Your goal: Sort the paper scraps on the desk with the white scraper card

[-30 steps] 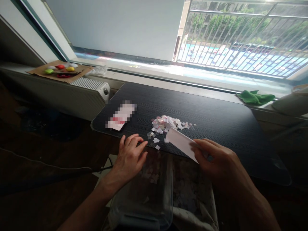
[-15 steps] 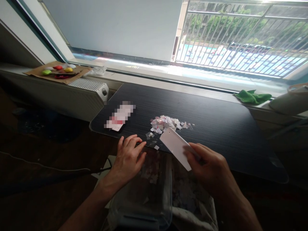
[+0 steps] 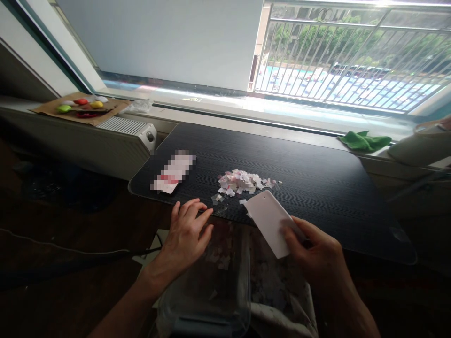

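Note:
My right hand (image 3: 313, 249) grips a white plastic scraper (image 3: 269, 220), a flat plate with a small hole near its far end. The scraper slants over the near edge of the dark table (image 3: 310, 169), just short of a heap of small paper scraps (image 3: 241, 182). A few scraps lie by its left edge. At the table's front edge, left of the heap, my left hand (image 3: 190, 232) is open with fingers apart and holds nothing. Below the hands stands a clear plastic bin (image 3: 246, 281) with scraps inside.
A phone (image 3: 172, 172), its screen blurred out, lies on the table's left. Behind are a radiator (image 3: 127, 129), brown paper (image 3: 45, 111) with colourful lumps, and a green cloth (image 3: 366, 142) on the sill. A fabric-lined container (image 3: 282, 314) stands right of the bin.
My right hand has moved the scraper to the right and slightly toward me, away from the heap. A loose scrap near the front edge now lies farther right. My left hand stays nearly still.

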`<state>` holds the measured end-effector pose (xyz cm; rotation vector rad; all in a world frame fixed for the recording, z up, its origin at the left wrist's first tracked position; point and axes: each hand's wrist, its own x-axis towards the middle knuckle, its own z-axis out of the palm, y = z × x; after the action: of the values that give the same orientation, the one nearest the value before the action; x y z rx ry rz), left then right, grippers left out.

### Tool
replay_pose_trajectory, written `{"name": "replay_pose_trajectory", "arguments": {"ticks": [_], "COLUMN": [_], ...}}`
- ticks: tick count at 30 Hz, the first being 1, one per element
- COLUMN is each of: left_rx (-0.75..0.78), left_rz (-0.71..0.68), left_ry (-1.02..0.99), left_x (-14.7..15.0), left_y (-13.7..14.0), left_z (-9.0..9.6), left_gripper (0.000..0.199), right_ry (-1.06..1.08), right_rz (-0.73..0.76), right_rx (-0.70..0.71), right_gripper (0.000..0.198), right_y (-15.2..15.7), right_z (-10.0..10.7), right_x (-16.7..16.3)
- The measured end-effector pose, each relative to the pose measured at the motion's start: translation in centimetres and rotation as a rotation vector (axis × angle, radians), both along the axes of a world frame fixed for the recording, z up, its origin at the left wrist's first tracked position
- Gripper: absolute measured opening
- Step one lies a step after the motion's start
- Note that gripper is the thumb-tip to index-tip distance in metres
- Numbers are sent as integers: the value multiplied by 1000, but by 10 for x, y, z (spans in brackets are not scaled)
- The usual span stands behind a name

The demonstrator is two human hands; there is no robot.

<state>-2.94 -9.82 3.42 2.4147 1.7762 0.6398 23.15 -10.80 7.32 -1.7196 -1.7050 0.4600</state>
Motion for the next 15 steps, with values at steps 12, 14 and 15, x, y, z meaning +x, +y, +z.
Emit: {"name": "replay_pose_trajectory", "arguments": {"ticks": [12,14,15], "left_rx": [52,65,71], "left_rz": [-20,-28,-31], "left_ry": [5,3,0], "left_x": [1,0,0], "left_y": [-1,1,1], "left_z": [0,-2,-2], "left_gripper": [32,31,31], "right_ry": [-69,-88,-96], "right_rz": [14,33,67], "right_rx": [36,83,102], "right_gripper": [18,18,18], "right_y": [9,15,19], "right_z": [7,12,14], "right_x": [16,23,25]}}
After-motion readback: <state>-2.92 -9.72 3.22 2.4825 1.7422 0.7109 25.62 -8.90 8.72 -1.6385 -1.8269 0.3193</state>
